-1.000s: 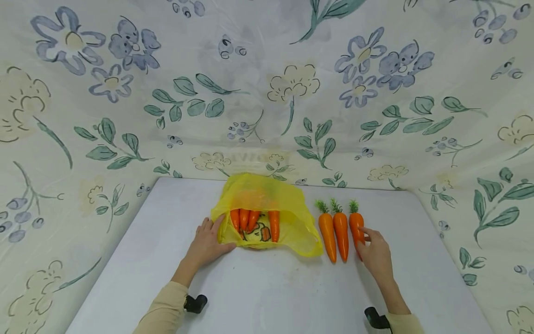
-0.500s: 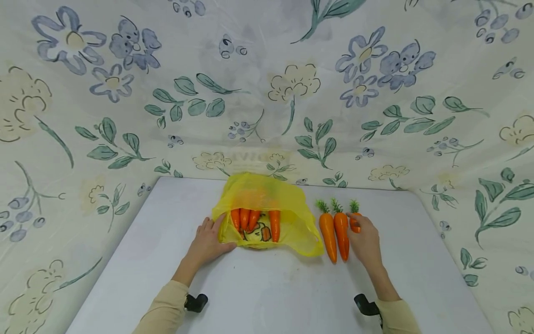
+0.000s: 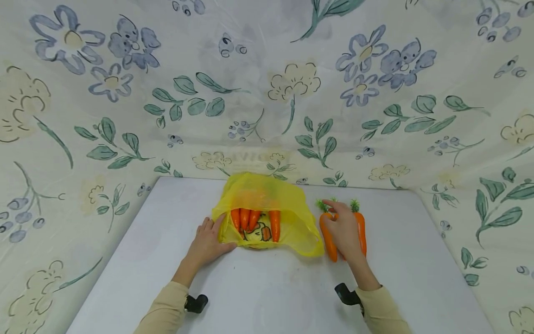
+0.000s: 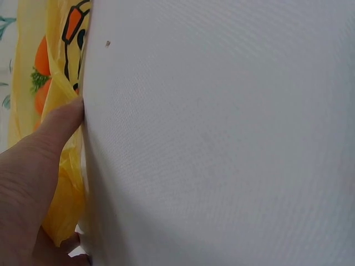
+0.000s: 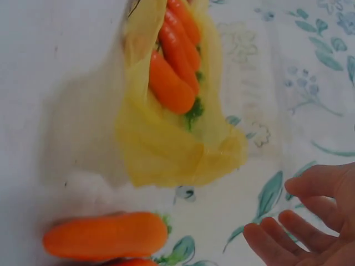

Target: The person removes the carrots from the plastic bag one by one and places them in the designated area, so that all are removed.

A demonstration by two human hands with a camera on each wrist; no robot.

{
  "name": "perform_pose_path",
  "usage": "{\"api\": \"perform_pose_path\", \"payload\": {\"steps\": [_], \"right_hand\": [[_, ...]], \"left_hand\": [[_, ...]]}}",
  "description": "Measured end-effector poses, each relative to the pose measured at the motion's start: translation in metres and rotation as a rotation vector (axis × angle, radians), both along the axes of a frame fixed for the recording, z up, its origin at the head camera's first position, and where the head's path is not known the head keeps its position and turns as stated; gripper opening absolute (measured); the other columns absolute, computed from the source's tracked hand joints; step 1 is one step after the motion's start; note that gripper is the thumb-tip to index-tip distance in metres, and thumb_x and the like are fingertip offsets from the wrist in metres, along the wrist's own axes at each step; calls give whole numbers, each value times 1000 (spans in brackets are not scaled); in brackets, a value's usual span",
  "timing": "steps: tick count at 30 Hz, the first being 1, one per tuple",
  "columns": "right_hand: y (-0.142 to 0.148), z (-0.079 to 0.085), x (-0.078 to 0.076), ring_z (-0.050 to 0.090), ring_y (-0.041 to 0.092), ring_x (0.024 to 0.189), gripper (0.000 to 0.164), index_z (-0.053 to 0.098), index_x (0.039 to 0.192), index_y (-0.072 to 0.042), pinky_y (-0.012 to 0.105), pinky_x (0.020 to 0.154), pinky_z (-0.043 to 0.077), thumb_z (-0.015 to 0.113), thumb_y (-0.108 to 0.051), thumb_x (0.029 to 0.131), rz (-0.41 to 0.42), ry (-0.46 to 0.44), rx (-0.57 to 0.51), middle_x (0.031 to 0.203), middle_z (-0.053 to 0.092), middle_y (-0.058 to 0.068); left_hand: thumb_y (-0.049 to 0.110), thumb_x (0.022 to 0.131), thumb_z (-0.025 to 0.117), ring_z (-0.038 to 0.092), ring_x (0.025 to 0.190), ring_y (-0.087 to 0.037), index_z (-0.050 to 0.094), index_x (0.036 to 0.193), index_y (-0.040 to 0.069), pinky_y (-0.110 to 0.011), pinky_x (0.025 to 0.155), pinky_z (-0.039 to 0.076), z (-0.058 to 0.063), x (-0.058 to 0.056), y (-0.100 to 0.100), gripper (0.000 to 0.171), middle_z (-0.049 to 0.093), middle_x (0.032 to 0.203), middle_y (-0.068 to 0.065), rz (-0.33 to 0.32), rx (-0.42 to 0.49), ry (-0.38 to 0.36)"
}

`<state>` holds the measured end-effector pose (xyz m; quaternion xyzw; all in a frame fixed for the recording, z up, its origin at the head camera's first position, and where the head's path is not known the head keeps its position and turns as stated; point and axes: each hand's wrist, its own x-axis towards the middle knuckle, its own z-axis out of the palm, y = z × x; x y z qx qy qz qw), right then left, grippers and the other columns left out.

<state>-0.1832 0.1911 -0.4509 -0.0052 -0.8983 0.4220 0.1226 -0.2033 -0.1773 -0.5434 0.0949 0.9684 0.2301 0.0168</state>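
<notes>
A yellow plastic bag (image 3: 267, 185) lies on the white table with its mouth toward me. Inside it are several orange carrots (image 3: 275, 226), whose green tops show in the right wrist view. At the bag's left corner my left hand (image 3: 208, 246) is spread, its thumb (image 4: 66, 117) straight along the lower edge. My right hand (image 3: 344, 229) hovers over three loose carrots right of the bag. The left carrot (image 3: 328, 239) and the right carrot (image 3: 361, 232) show beside it; the middle one is mostly hidden beneath it. Its fingers (image 5: 313, 180) hold nothing in the right wrist view.
The white tabletop (image 3: 267, 287) stretches in front of the bag. A floral sheet (image 3: 267, 106) stands behind the table and at both sides. Black wrist mounts (image 3: 196, 304) stick out from both sleeves.
My right hand has moved left from the rightmost loose carrot to above the left and middle ones. That right carrot is uncovered again. My left hand and the bag have stayed still.
</notes>
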Motion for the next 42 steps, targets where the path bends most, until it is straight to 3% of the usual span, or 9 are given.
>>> {"api": "perform_pose_path", "payload": {"steps": [4,14,27,35,42], "right_hand": [[-15,4,-3,62,34,110,40,64,129,-6,46,89,56,64,-5,89,25,-8,-9,128,62,15],[-48,8,-11,62,35,110,41,65,129,-7,44,87,58,67,-5,89,60,7,-50,129,61,16],[-83,-23,-24,62,34,111,44,64,130,-7,40,77,58,67,-6,87,119,-137,-23,130,62,16],[-109,-43,-32,58,35,119,47,59,132,4,45,94,54,68,-2,86,116,-290,-30,131,60,21],[-125,-62,-37,61,33,99,55,57,131,9,45,84,55,75,-4,81,90,-283,50,115,62,24]], "left_hand": [[50,82,75,20,142,-55,29,153,5,-69,114,16,1,0,1,96,32,148,-37,1,-3,-1],[51,82,74,21,142,-55,30,153,5,-69,114,16,0,0,0,95,32,148,-37,-3,1,8],[51,83,74,18,143,-55,29,154,6,-68,115,15,1,0,0,95,30,150,-36,4,13,-16],[50,82,75,18,143,-54,31,153,5,-68,114,15,0,0,-1,95,30,151,-36,3,27,-5],[49,82,75,19,143,-54,32,152,6,-68,114,15,-1,0,-1,93,33,150,-35,2,21,-4]]}}
